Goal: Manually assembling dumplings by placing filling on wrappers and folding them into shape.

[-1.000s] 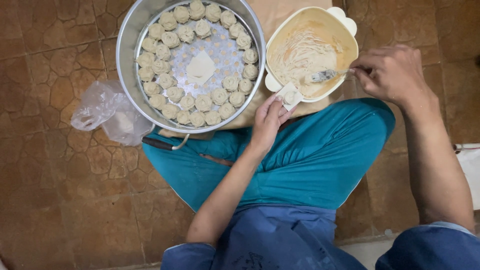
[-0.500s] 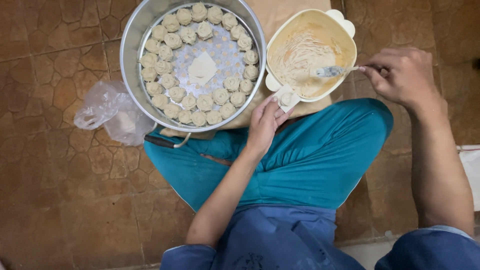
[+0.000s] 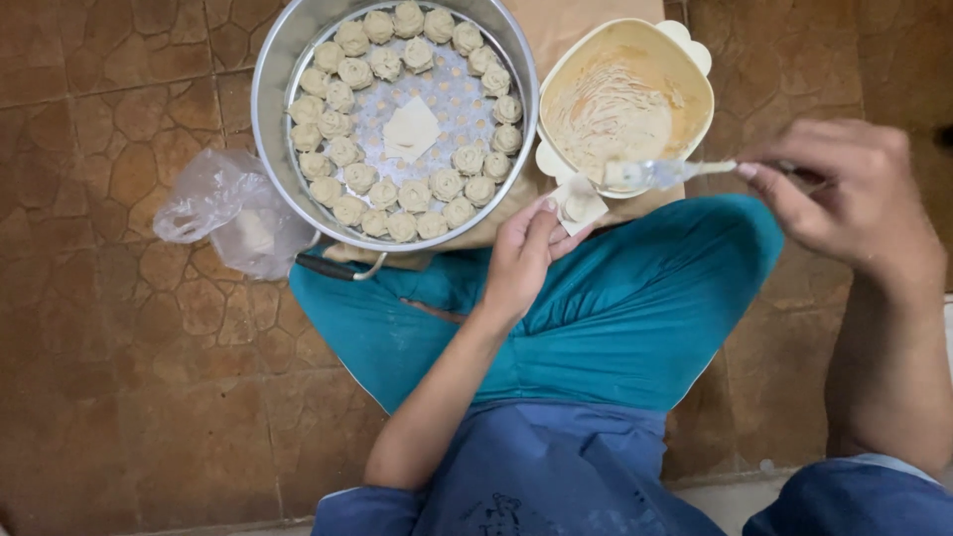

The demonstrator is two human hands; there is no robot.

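Cradling a square dough wrapper [image 3: 579,205], left hand [image 3: 523,260] cups upward.

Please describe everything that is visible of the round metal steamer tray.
The round metal steamer tray is a shiny, high-walled pan with a perforated floor. It sits flat on the brown floor, beside a cream bowl. Small dumplings fill it in two rings, and one flat square wrapper lies in the middle. Neither hand touches it.

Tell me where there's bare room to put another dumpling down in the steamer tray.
Steamer tray: the dumplings pack the rim. Bare perforated metal remains in the middle around the loose square wrapper. The left hand holds a filled wrapper beside the bowl; the right hand holds a spoon.
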